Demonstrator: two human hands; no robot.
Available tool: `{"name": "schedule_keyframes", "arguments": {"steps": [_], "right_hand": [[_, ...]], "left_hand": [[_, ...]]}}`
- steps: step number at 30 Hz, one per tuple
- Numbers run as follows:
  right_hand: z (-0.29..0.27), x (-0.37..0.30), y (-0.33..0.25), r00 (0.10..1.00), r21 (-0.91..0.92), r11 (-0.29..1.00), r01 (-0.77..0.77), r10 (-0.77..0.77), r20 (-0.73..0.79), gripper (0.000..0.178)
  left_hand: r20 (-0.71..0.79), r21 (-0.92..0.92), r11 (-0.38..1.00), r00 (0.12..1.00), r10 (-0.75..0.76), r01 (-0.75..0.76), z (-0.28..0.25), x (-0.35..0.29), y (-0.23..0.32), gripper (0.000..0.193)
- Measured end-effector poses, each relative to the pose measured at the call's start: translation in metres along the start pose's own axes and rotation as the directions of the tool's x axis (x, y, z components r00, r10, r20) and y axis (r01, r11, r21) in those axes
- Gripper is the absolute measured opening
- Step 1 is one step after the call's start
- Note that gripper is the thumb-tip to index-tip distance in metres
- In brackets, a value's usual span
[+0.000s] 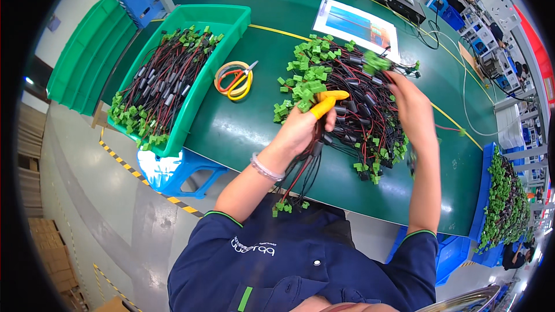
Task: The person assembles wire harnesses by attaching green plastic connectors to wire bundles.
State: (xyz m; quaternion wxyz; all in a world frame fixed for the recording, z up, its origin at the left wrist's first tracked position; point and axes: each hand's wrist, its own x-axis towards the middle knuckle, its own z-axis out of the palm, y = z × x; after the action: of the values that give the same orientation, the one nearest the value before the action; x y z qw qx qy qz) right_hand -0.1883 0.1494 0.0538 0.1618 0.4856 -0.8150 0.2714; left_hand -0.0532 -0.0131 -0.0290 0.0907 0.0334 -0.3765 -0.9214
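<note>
My left hand [302, 129], with yellow finger covers on, is closed round a bunch of wire harnesses [308, 169]. Their green connectors stick up above the fist, and black and red leads hang over the table's front edge. Farther right, my right hand [409, 103] is smeared by motion over the far side of the harness pile [359, 117]. A blurred green connector [376, 62] moves at its fingertips, so it appears to grip a wire harness; the fingers are partly hidden. The pile mixes black and red wires, dark cylinders and green connectors.
A green bin [222, 52] of harnesses stands at left. Orange-and-yellow scissors [240, 85] lie on a tape roll [222, 73]. Behind the pile is a printed sheet [357, 26]. A blue bin [484, 188] of harnesses is at right; a blue stool [199, 172] stands below the table.
</note>
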Motion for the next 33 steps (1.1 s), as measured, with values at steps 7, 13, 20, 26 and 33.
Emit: {"name": "schedule_keyframes", "arguments": {"steps": [7, 13, 20, 26, 33], "right_hand": [[0.065, 0.030, -0.011, 0.984, 0.049, 0.983, 0.179, -0.179, 0.008, 0.023], [0.053, 0.018, -0.047, 0.920, 0.582, 0.795, 0.168, -0.339, 0.197, 0.029], [0.045, 0.009, -0.058, 0.950, 0.677, 0.729, 0.103, -0.273, 0.150, 0.026], [0.050, 0.003, -0.050, 0.990, 0.835, 0.550, -0.032, -0.095, 0.101, 0.018], [0.053, -0.002, -0.060, 0.950, 0.626, 0.773, 0.100, -0.261, 0.171, 0.025]], "left_hand": [[0.011, -0.008, 1.000, 1.000, 0.018, -0.018, -0.003, -0.006, -0.006, 0.021], [0.190, 0.145, 0.989, 0.980, -0.064, 0.037, -0.006, -0.007, 0.006, 0.024], [0.258, 0.194, 0.980, 0.961, -0.102, 0.052, 0.003, -0.006, 0.021, 0.023], [0.354, 0.157, 0.977, 0.916, -0.189, 0.141, -0.002, -0.003, 0.030, 0.024], [0.340, 0.133, 0.971, 0.911, -0.234, 0.200, -0.017, 0.007, 0.022, 0.022]]}}
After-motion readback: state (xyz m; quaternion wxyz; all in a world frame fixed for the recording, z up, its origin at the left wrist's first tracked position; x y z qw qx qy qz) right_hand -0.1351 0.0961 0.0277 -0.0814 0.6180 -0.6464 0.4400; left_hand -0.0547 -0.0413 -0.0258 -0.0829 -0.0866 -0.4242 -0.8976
